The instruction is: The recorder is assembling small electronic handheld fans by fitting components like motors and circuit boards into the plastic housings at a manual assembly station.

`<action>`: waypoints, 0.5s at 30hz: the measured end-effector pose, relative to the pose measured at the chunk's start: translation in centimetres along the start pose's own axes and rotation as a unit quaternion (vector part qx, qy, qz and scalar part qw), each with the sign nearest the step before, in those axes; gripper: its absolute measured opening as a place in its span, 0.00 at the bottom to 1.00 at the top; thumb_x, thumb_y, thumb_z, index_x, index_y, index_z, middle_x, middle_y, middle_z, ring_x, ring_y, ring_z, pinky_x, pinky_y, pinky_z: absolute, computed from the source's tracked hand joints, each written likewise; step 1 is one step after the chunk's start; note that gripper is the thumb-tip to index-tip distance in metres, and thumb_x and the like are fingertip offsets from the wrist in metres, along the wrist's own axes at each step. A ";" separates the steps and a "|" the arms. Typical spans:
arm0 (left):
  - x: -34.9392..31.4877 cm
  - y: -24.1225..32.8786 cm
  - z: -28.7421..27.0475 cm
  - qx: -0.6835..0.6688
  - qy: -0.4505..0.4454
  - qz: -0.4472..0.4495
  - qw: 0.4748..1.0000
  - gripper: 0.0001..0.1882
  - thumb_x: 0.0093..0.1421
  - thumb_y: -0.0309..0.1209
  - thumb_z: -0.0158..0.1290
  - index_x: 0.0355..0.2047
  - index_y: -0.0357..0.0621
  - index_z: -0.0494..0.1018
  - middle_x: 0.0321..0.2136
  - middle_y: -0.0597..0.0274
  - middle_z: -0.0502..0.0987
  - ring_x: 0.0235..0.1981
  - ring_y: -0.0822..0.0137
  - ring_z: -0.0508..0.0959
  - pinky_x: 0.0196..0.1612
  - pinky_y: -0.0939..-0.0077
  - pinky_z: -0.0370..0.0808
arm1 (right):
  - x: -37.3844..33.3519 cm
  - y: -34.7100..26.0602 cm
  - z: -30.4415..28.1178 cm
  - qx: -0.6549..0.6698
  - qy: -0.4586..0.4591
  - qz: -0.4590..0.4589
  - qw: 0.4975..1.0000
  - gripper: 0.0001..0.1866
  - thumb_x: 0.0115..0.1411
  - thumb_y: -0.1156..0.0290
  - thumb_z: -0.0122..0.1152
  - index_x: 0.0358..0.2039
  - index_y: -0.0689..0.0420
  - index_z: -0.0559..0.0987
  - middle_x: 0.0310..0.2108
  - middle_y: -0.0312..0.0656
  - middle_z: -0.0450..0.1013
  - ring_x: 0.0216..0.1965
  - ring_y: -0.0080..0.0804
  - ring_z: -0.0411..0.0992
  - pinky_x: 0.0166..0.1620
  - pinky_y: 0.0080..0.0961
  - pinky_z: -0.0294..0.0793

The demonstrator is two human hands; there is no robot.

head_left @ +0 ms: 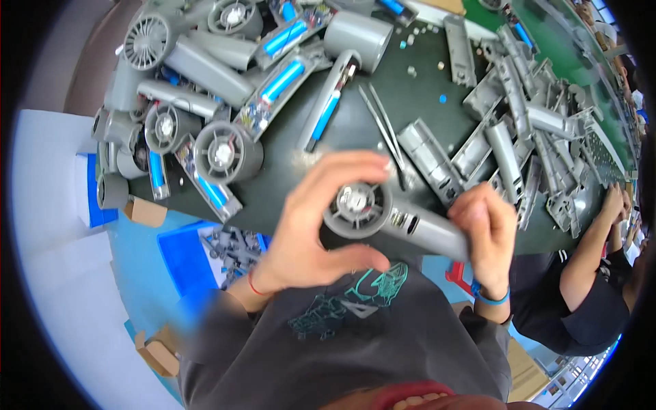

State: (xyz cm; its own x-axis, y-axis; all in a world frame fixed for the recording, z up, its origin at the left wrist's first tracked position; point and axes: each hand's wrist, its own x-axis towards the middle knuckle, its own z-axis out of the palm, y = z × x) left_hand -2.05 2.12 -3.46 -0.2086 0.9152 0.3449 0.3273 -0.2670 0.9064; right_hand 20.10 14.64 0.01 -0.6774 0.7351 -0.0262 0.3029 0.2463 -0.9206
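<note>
A grey handheld fan [425, 231] is held in front of my chest, its round head to the left and its handle to the right. My right hand [486, 229] is closed in a fist around the handle's end. Around the fan's head curves my left hand [311, 222], thumb and fingers spread wide. A gap shows between the thumb and the head. Spokes and a pale hub sit inside the ring. Just beyond, tweezers [384, 133] and an empty grey handle shell [430, 160] lie on the dark green table [420, 96].
Half-assembled fans with blue batteries [280, 82] crowd the table's left. Grey shell parts [509, 130] are piled at the right. A blue bin [186, 256] with small grey parts stands below the table's edge. At the right, another person's arm [593, 236] reaches toward the table.
</note>
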 end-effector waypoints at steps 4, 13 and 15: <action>0.0 0.8 2.4 0.064 0.075 -0.039 0.994 0.38 0.36 0.39 0.79 0.46 0.40 0.73 0.45 0.51 0.76 0.49 0.56 0.76 0.54 0.63 0.72 | 0.6 1.1 1.9 0.019 0.013 -0.091 0.996 0.20 0.68 0.62 0.49 0.23 0.61 0.78 0.22 0.43 0.73 0.24 0.37 0.71 0.30 0.31 0.67; 0.1 0.8 2.5 0.088 0.057 -0.026 0.994 0.35 0.32 0.31 0.80 0.41 0.43 0.74 0.40 0.53 0.77 0.44 0.51 0.79 0.48 0.61 0.76 | -0.9 0.8 3.4 0.085 0.081 -0.047 0.992 0.16 0.64 0.76 0.61 0.19 0.61 0.71 0.18 0.38 0.63 0.19 0.29 0.59 0.24 0.28 0.57; 1.1 2.6 2.8 0.080 0.052 -0.027 0.995 0.23 0.43 0.26 0.75 0.38 0.44 0.76 0.46 0.53 0.76 0.48 0.49 0.77 0.51 0.54 0.74 | -0.9 2.1 3.6 0.105 0.114 -0.058 0.986 0.15 0.64 0.77 0.60 0.19 0.61 0.72 0.19 0.38 0.63 0.20 0.28 0.60 0.24 0.26 0.56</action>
State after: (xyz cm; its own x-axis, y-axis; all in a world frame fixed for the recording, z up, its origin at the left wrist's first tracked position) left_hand 1.14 3.28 -1.35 -0.3213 0.8882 0.3285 0.4533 -0.1602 0.8768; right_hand 18.92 12.26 -3.30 -0.5244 0.8380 0.1510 0.0702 0.2193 -0.9731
